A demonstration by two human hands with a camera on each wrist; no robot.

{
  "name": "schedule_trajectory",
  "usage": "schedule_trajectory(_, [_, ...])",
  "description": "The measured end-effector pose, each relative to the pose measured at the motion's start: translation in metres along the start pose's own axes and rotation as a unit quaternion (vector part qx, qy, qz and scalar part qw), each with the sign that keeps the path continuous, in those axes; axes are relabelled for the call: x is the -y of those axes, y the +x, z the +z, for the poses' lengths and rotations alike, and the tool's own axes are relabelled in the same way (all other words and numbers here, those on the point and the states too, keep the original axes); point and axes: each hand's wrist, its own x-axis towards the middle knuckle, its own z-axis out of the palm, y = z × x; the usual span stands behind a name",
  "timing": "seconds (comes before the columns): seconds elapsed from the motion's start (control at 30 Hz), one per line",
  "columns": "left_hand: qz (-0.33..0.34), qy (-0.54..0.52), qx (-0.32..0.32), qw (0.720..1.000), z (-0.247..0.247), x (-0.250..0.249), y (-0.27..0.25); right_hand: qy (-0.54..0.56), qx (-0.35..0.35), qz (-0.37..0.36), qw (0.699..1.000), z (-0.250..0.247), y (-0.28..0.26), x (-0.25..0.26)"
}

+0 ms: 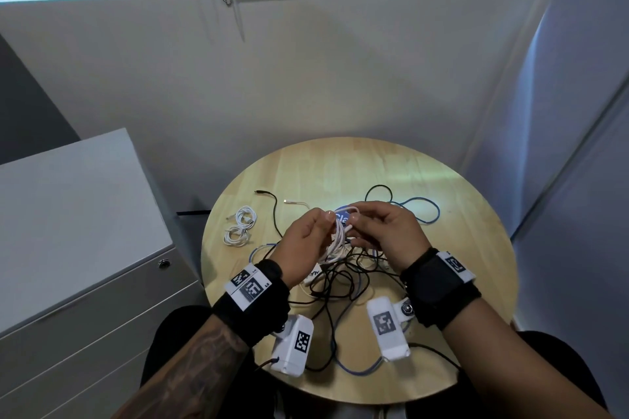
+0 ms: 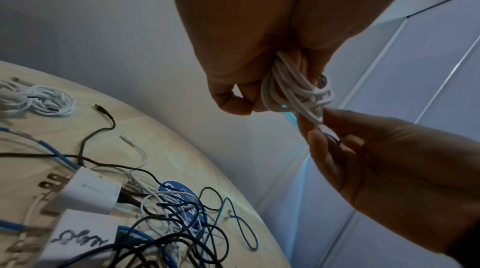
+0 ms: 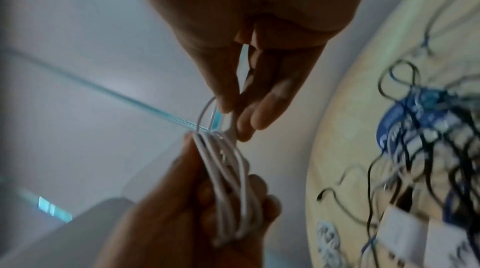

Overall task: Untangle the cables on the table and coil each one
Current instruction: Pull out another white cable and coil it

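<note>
Above the middle of the round table [image 1: 476,282], both hands hold one white cable wound into a small coil [image 1: 337,237]. My left hand [image 1: 326,219] grips the bundled loops [image 2: 291,88] between thumb and curled fingers. My right hand [image 1: 354,224] pinches the coil's loose end [image 3: 205,112] at the top of the loops. Below the hands lies a tangle [image 1: 343,282] of black, blue and white cables. Two white cables [image 1: 238,226] lie coiled at the table's left side.
Two white plug adapters [image 2: 88,192] sit in the tangle, near a round blue sticker [image 2: 179,192]. A blue cable loop [image 1: 422,211] and a black cable end [image 1: 265,194] lie towards the far edge. A grey drawer cabinet [image 1: 85,248] stands left of the table.
</note>
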Motion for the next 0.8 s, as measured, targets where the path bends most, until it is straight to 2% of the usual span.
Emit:
schedule_trajectory(0.17, [-0.025,-0.029,0.008,0.999,0.000,0.001,0.002,0.119,0.007,0.066,0.991,0.012,-0.003,-0.008])
schedule_trajectory(0.27, [-0.038,-0.038,-0.030,0.998,0.000,0.004,0.002,0.052,0.007,0.034,0.998,0.017,-0.004,-0.010])
schedule_trajectory(0.33, [-0.050,-0.054,-0.057,0.996,-0.003,0.008,0.003,-0.002,0.054,0.000,0.999,0.017,-0.007,-0.009])
schedule_trajectory(0.43, [-0.065,-0.071,-0.063,0.993,-0.003,0.008,0.003,-0.066,0.127,-0.036,0.989,0.017,-0.011,-0.014])
schedule_trajectory(0.57, [-0.085,-0.102,-0.047,0.990,0.004,0.004,0.000,-0.139,0.068,-0.073,0.985,0.022,-0.009,-0.017])
schedule_trajectory(0.7, [-0.082,-0.181,-0.019,0.980,0.007,-0.007,0.000,-0.080,0.012,-0.079,0.994,0.024,-0.008,-0.017])
schedule_trajectory(0.8, [-0.076,-0.239,0.000,0.968,0.008,-0.011,-0.001,-0.037,-0.002,-0.070,0.997,0.025,-0.006,-0.019])
